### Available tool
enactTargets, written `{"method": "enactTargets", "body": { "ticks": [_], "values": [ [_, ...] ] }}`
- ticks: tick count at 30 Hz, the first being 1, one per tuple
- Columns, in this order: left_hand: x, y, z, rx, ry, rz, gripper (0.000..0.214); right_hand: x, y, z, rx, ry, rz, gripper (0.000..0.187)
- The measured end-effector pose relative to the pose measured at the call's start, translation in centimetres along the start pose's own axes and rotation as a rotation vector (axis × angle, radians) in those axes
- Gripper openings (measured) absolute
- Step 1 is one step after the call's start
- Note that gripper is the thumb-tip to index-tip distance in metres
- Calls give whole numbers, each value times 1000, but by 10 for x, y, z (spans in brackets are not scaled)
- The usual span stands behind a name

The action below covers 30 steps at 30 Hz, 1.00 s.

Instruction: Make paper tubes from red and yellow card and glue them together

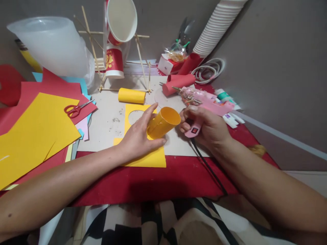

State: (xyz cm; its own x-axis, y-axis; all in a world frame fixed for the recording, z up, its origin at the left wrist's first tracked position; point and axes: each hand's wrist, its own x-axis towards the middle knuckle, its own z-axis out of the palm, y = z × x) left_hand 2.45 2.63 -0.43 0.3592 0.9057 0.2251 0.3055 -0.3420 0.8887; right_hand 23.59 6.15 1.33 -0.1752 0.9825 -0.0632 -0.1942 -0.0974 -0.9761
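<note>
My left hand (pixel 140 132) is closed around a yellow paper tube (pixel 165 122), which leans slightly right with its round opening facing up. Beneath that hand lies yellow paper (pixel 145 160), and a piece beside it has a round hole cut out. A pink hot glue gun (pixel 204 98) is in my right hand (pixel 204 124), its metal nozzle pointing left and its handle in my fingers. From the handle a black cord (pixel 208 166) runs down over the table edge. Behind my left hand a second yellow paper tube (pixel 131 96) lies on its side.
Red-handled scissors (pixel 74 110) rest on coloured paper sheets (pixel 38 126) at left. Behind stands a stick frame (pixel 139 51) around red paper cups (pixel 114 61). Red paper tubes (pixel 178 83), a coiled cable (pixel 211 71) and a white ribbed hose (pixel 217 27) are at back right.
</note>
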Motion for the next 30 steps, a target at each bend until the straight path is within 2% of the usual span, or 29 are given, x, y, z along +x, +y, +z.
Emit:
{"method": "enactTargets", "body": {
  "ticks": [5, 8, 12, 16, 19, 22, 25, 30],
  "values": [
    [4, -2, 1, -22, -6, -20, 45, 0, 4, -1, -3, -1, 23, 33],
    [4, 1, 0, -31, 0, -45, 34, -3, 3, 0, -33, -32, 35, 34],
    [5, 10, -6, -232, 112, -107, 40, -7, -2, 4, -78, -28, 16, 33],
    [8, 19, -20, -453, 254, -277, 65, -12, -9, 7, -30, 25, -14, 29],
    [10, 24, -28, -598, 284, -381, 84, -16, -12, 9, -25, 3, -39, 29],
    [9, 30, -33, -672, 294, -398, 94, -20, -13, 11, -57, -42, -43, 32],
    [5, 38, -37, -688, 296, -398, 88, -23, -14, 14, -87, -69, -58, 36],
    [-4, 52, -47, -714, 293, -442, 66, -27, -14, 15, -156, -103, -93, 44]
  ]
}}
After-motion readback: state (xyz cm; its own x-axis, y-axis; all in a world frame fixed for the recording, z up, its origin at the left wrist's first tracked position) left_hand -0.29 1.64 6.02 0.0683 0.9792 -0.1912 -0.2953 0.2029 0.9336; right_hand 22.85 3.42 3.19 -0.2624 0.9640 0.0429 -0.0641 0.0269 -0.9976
